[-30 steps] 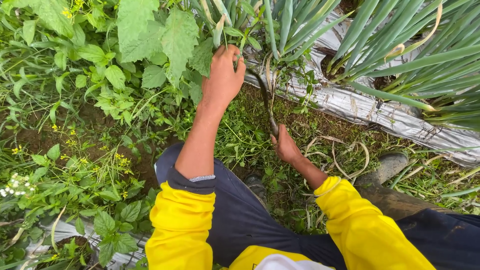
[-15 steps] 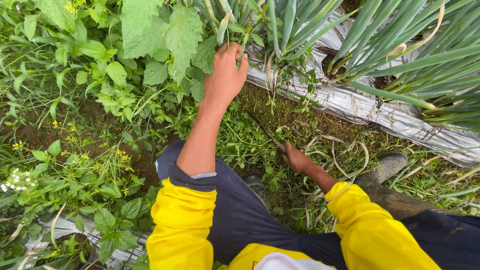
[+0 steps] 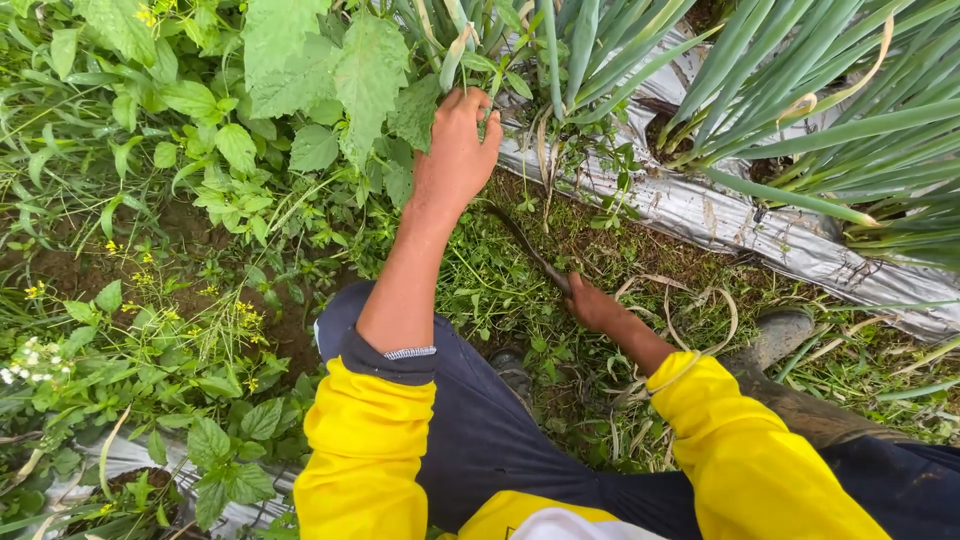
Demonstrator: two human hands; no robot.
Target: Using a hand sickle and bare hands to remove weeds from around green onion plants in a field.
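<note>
- Head view, looking down: a person in yellow sleeves and dark trousers crouches at the edge of a raised bed covered in silver plastic mulch (image 3: pixel 700 215), where green onion plants (image 3: pixel 800 110) grow through holes in the sheet.
- The left hand (image 3: pixel 455 155) is extended forward and clenched around a clump of weed stems (image 3: pixel 450 60) at the mulch edge, just beside the broad-leaved weeds (image 3: pixel 340 70) and the nearest onion leaves.
- The right hand (image 3: pixel 592 305) is low over the ground and closed on the handle of a small sickle (image 3: pixel 530 250); its thin dark blade points up and away toward the base of the gripped clump, lying over the grass and apart from the left hand.
- Step in hand, as judged: weeding along the bed margin, with the clump gathered and the blade positioned below it, the cut not yet made.
- The next move calls for a blade path close to the soil and under the left fist, clear of the fingers, the plastic sheet and the onion stalks.
- A dark boot (image 3: pixel 775 335) rests on the furrow to the right; small yellow flowers (image 3: pixel 245 310) dot the weeds at left.
</note>
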